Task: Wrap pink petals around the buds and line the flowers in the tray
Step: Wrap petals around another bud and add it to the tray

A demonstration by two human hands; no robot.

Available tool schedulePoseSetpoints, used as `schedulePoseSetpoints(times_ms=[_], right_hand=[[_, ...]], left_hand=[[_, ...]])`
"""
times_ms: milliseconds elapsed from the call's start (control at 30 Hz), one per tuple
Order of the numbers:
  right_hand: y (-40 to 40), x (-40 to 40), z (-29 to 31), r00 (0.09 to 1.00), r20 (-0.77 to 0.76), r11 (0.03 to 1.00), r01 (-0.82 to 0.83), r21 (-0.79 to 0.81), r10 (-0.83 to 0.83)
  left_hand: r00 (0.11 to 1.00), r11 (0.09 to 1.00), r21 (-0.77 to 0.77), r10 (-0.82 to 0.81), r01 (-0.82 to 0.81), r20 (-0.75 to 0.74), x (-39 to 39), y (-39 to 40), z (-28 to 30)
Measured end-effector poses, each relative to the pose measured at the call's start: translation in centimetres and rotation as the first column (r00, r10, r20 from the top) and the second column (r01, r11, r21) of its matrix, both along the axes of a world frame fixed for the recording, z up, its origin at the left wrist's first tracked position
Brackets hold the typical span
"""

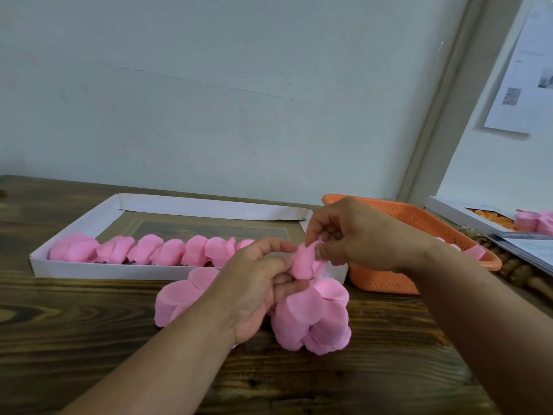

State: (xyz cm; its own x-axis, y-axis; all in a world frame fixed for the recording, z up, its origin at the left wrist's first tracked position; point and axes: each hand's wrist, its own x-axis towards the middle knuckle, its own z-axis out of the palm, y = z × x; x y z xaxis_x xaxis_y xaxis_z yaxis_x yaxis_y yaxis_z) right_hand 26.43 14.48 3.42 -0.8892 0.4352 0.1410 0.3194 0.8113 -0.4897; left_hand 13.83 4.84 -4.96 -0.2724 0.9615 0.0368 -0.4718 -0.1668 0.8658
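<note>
My left hand (257,283) grips a half-wrapped pink flower (302,263) just in front of the white cardboard tray (89,217). My right hand (350,232) pinches the top of a pink petal (314,244) against that flower. The bud inside is hidden by the petals. Several finished pink flowers (149,250) lie in a row along the tray's near wall. Stacks of loose pink petals (311,322) sit on the wooden table below my hands, with another stack (182,295) to the left.
An orange perforated basket (410,214) stands to the right of the tray, with pink pieces inside. At the far right lie a white box holding orange petals (490,220), more pink petals (535,221) and printed papers (529,247). A wall rises behind the table.
</note>
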Motion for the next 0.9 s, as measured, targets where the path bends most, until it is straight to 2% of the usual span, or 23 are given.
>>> schedulePoseSetpoints(times_ms=[200, 567, 733, 900], right_hand=[[0.3, -0.45, -0.16, 1.0, -0.028, 1.0, -0.008, -0.014, 0.007], [0.19, -0.89, -0.14, 1.0, -0.011, 0.999, -0.027, -0.032, 0.027], [0.18, -0.78, 0.11, 0.998, -0.025, 0.995, -0.061, -0.083, 0.059], [0.32, -0.55, 0.15, 0.997, -0.016, 0.99, -0.077, -0.115, 0.075]], left_hand=[[0.999, 0.999, 0.02, -0.045, 0.045, -0.007, 0.12, 0.04, 0.03], [0.991, 0.991, -0.038, -0.13, 0.13, 0.021, -0.2, -0.24, 0.15], [0.985, 0.987, -0.04, -0.154, 0.157, 0.074, -0.24, -0.41, 0.35], [0.982, 0.981, -0.069, -0.178, 0.183, 0.066, -0.28, -0.57, 0.45]])
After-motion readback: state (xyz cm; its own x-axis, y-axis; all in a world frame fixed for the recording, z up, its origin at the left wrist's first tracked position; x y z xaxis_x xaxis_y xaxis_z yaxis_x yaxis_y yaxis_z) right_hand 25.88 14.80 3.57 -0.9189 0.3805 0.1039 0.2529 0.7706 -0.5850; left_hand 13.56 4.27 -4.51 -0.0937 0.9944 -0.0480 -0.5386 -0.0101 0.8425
